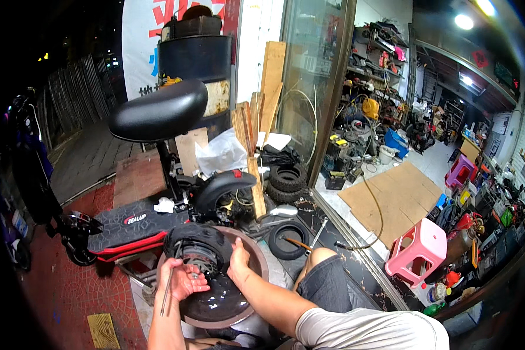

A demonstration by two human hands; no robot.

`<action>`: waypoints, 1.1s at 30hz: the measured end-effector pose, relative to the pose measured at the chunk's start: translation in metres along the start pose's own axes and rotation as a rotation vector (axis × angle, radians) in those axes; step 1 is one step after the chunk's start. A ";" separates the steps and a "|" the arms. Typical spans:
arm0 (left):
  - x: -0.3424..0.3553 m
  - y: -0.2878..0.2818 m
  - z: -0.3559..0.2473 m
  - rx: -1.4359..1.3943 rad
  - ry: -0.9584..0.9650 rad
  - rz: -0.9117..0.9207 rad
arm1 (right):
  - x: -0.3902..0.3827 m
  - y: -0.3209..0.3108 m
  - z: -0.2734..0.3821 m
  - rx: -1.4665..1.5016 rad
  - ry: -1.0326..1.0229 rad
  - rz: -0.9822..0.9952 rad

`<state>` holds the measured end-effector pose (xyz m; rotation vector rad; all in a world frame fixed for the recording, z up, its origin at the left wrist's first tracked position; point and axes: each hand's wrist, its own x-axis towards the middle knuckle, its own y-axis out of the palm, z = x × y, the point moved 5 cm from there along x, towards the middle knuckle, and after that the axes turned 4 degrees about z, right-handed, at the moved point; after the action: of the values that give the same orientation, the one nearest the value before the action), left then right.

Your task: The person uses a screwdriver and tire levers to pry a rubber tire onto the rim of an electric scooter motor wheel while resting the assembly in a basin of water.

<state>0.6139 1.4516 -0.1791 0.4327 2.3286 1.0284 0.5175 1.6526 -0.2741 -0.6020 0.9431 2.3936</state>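
A small black scooter wheel with its tyre (pixel 198 246) rests on edge in a round brown basin (pixel 256 256) holding dark water. My left hand (pixel 179 280) is below the wheel's hub, fingers curled round a thin metal rod (pixel 167 294) that points down. My right hand (pixel 238 261) is pressed against the tyre's right side, over the basin, fingers together.
A black and red electric scooter (pixel 131 224) with a black saddle (pixel 157 111) lies behind the basin. Spare tyres (pixel 289 178) and wooden boards (pixel 254 169) stand beyond. A pink stool (pixel 417 248) and cardboard sheets (pixel 394 198) are to the right, in a cluttered workshop.
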 end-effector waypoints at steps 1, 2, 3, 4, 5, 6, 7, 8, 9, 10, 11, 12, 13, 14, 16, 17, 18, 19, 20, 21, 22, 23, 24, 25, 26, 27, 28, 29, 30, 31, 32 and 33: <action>0.001 -0.003 -0.001 -0.001 -0.017 0.010 | -0.001 -0.002 -0.007 0.074 0.019 -0.021; 0.001 -0.005 0.000 -0.008 -0.033 0.022 | -0.001 -0.005 -0.009 0.093 0.007 -0.045; 0.002 -0.006 -0.001 -0.022 -0.044 0.033 | 0.000 -0.007 -0.012 0.131 -0.016 -0.046; 0.001 -0.007 -0.001 -0.031 -0.045 0.047 | 0.003 -0.005 -0.014 0.201 -0.018 0.021; 0.002 -0.007 -0.002 -0.034 -0.048 0.029 | 0.004 -0.005 -0.016 0.221 -0.036 0.061; 0.001 -0.007 -0.001 -0.048 -0.058 0.019 | 0.007 -0.004 -0.018 0.251 -0.003 0.116; 0.001 -0.005 -0.001 -0.046 -0.064 0.020 | 0.009 -0.006 -0.019 0.204 -0.018 0.099; 0.000 -0.004 -0.001 -0.048 -0.068 -0.011 | 0.011 -0.009 -0.017 0.135 -0.037 0.057; -0.001 0.000 -0.003 -0.040 -0.053 0.002 | 0.011 -0.005 -0.018 0.192 -0.025 0.167; -0.002 0.003 -0.003 -0.024 -0.057 -0.035 | 0.010 -0.002 -0.021 0.236 0.044 0.212; -0.003 0.007 -0.003 -0.024 -0.058 -0.043 | 0.009 -0.002 -0.018 0.192 -0.007 0.226; -0.005 0.011 -0.003 -0.009 -0.051 -0.054 | 0.007 -0.003 -0.017 0.136 -0.026 0.179; -0.006 0.015 -0.005 -0.014 -0.020 -0.039 | 0.004 -0.001 -0.016 0.150 -0.042 0.215; -0.007 0.016 -0.006 0.021 0.022 -0.077 | 0.004 0.001 -0.015 0.151 -0.061 0.215; -0.008 0.023 -0.006 -0.015 0.079 -0.005 | 0.004 0.000 -0.012 0.098 -0.155 0.180; -0.007 0.023 -0.004 0.005 0.073 -0.023 | 0.006 -0.005 -0.012 0.011 -0.173 0.025; -0.004 0.021 0.000 0.054 0.041 -0.073 | 0.010 -0.010 -0.014 -0.005 -0.139 -0.010; -0.001 0.023 0.002 0.099 0.047 -0.065 | 0.017 -0.005 -0.016 0.085 -0.097 0.033; 0.003 0.028 0.003 0.145 0.064 -0.041 | 0.021 -0.005 -0.018 0.158 -0.053 0.079; 0.006 0.027 0.006 0.179 0.052 -0.082 | 0.029 -0.003 -0.020 0.230 -0.006 0.121; 0.003 0.032 0.007 0.235 0.078 -0.094 | 0.031 -0.002 -0.021 0.255 0.011 0.138; 0.005 0.033 0.008 0.238 0.070 -0.116 | 0.036 -0.002 -0.023 0.280 0.029 0.155; 0.005 0.038 0.010 0.253 0.071 -0.129 | 0.039 -0.001 -0.023 0.280 0.019 0.159; 0.005 0.041 0.010 0.269 0.068 -0.141 | 0.042 -0.001 -0.024 0.283 0.008 0.159; 0.004 0.044 0.010 0.273 0.068 -0.151 | 0.044 -0.002 -0.025 0.287 -0.004 0.154; 0.003 0.046 0.010 0.278 0.070 -0.160 | 0.045 -0.003 -0.025 0.291 -0.018 0.151; 0.003 0.047 0.010 0.282 0.073 -0.169 | 0.046 -0.003 -0.025 0.295 -0.032 0.148; 0.003 0.048 0.010 0.277 0.068 -0.170 | 0.046 -0.005 -0.025 0.292 -0.027 0.112; 0.003 0.049 0.010 0.273 0.066 -0.174 | 0.046 -0.005 -0.024 0.279 -0.062 0.135; 0.003 0.048 0.010 0.269 0.068 -0.183 | 0.045 -0.005 -0.023 0.261 -0.078 0.128; 0.002 0.047 0.010 0.264 0.072 -0.194 | 0.044 -0.008 -0.023 0.239 -0.072 0.087; 0.002 0.046 0.010 0.260 0.079 -0.201 | 0.044 -0.006 -0.025 0.288 -0.024 0.112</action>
<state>0.6212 1.4884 -0.1512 0.2514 2.5274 0.6618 0.4922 1.6509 -0.3176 -0.4201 1.3114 2.2934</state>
